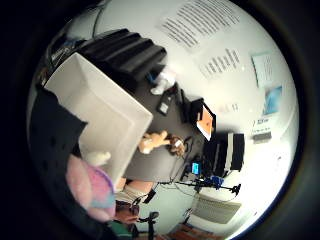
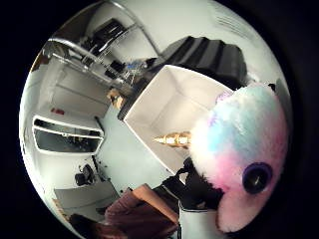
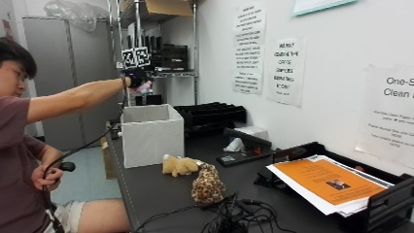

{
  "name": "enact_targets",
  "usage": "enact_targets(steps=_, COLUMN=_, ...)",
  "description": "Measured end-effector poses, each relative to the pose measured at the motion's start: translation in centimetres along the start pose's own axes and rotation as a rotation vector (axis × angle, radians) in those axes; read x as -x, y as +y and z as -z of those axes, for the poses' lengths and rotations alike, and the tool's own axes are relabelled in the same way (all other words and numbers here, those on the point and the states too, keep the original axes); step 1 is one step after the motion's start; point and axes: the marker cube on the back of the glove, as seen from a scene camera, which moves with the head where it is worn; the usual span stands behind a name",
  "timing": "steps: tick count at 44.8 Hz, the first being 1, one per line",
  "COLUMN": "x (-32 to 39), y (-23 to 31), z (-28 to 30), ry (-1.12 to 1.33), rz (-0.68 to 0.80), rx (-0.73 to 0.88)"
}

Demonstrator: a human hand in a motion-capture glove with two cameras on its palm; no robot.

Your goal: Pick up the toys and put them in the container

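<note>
In the gloved right hand [image 3: 136,76], raised high at the end of an outstretched arm, sits a pastel plush unicorn [image 2: 239,154]; its pink fur pokes out just under the glove in the outside view, so the fingers appear curled round it, though the exact hold is hidden. The gold horn [image 2: 173,139] juts out past the palm towards the box.

Directly below the hand stands the white container [image 3: 152,141], open-topped, and both palm views look down into its mouth. The hand is well above the rim, so a release from here means a long fall. The likely failure is a bounce off the rim or a slight sideways drift that lands the soft toy outside, on the table or floor. Lowering first would reduce that risk.

Farther from the hand, on the dark table [image 3: 162,194] beside the container's near wall, lie a tan plush toy [image 3: 179,166] and a leopard-spotted plush toy [image 3: 207,184], touching each other and not yet collected. Cables lie just beyond them and could snag a later reach.
</note>
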Motion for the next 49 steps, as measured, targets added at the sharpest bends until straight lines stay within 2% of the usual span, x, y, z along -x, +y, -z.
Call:
enact_targets(steps=5, x=2.1, y=-0.3, z=-0.4, ry=-0.045, rz=0.071, rx=-0.032)
enact_targets(steps=14, x=3.7, y=-1.5, z=-1.4, ry=-0.018, rz=0.022, rx=-0.046)
enact_targets(steps=23, x=2.3, y=0.3, z=-3.0, ry=0.006, rz=-0.02, rx=0.35)
enact_targets(steps=28, x=1.0, y=0.9, z=-2.3, ry=-0.011, rz=-0.066, rx=0.353)
enact_targets(steps=34, x=-2.5, y=2.4, z=-0.8, ry=0.04, rz=-0.072, rx=0.359)
enact_targets(steps=40, x=-6.3, y=2.5, z=0.5, ry=0.069, rz=-0.213, rx=0.349)
enact_targets(steps=49, x=-19.4, y=9.2, z=1.0, ry=0.106, rz=-0.432, rx=0.366)
